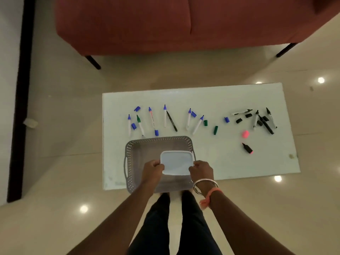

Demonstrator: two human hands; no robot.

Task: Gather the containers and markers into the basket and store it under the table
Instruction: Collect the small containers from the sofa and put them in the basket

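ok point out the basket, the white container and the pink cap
basket [160, 139]: head view, on its far rim
white container [175, 161]: head view, middle of its top face
pink cap [245, 134]: head view, middle of the cap

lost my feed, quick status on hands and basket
Left hand and right hand grip the white container over the grey basket. Markers and loose caps on the table, ungathered. Nothing in the way.
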